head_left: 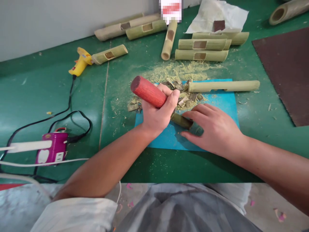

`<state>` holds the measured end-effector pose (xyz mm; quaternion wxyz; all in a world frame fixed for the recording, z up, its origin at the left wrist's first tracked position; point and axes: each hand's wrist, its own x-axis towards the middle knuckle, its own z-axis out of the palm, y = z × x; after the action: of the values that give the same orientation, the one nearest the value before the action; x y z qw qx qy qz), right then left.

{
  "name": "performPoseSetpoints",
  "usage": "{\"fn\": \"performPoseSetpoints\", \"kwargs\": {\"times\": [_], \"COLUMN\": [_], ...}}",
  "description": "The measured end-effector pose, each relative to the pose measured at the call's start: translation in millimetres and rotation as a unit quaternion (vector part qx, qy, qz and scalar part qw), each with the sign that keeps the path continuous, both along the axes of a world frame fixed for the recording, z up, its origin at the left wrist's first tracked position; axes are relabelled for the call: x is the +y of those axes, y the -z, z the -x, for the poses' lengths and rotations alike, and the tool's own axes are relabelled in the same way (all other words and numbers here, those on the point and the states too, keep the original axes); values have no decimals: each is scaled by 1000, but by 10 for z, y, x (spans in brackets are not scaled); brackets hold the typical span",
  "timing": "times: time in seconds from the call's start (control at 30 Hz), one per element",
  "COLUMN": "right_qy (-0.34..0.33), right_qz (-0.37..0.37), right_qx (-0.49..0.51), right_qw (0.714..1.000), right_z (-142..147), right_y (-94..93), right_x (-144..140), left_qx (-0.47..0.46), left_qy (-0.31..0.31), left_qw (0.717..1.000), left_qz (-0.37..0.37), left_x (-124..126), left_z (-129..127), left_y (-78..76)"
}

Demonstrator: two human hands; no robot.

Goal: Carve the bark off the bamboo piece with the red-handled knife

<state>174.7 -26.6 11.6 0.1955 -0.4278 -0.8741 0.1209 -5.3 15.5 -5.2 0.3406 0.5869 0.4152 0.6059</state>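
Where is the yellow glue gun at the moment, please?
The yellow glue gun lies at the head view's upper left, on the green table, beside a short bamboo piece.

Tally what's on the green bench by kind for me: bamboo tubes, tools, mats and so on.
Bamboo tubes, whole, first at: 11
Short bamboo piece under the right hand: 1
Red-handled tool in the left hand: 1
Yellow glue gun: 1
Blue mat: 1
Purple power strip: 1
Brown sheet: 1
White paper: 1
Total: 18
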Motion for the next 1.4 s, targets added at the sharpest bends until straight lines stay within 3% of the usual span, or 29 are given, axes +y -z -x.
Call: {"fn": "performPoseSetpoints", "kwargs": {"times": [0.27,0.47,0.63,0.8,1.17,1.4], "right_qy": [11,21,3,9,14,21], "right_qz": [-30,-55,-72,-83,-76,-115], "right_qx": [-17,-21,-5,-4,-14,-33], "right_qw": [999,998,997,997,997,993], "right_z": [47,144,177,153,137,186], "right_y": [45,52,81,87,66,64], "right_x": [-43,-101,-101,-81,-85,-117], "left_qx": [53,86,17,-58,43,54], "left_qy": [12,25,31,-9,0,-13], "left_qw": [997,994,999,998,998,998], "left_qz": [-55,-56,-1,3,-36,-41], "left_x": [6,-11,-31,-4,3,3], "left_z": [9,-7,-22,-66,-36,-41], "left_y": [7,-22,-63,-63,-44,-47]}}
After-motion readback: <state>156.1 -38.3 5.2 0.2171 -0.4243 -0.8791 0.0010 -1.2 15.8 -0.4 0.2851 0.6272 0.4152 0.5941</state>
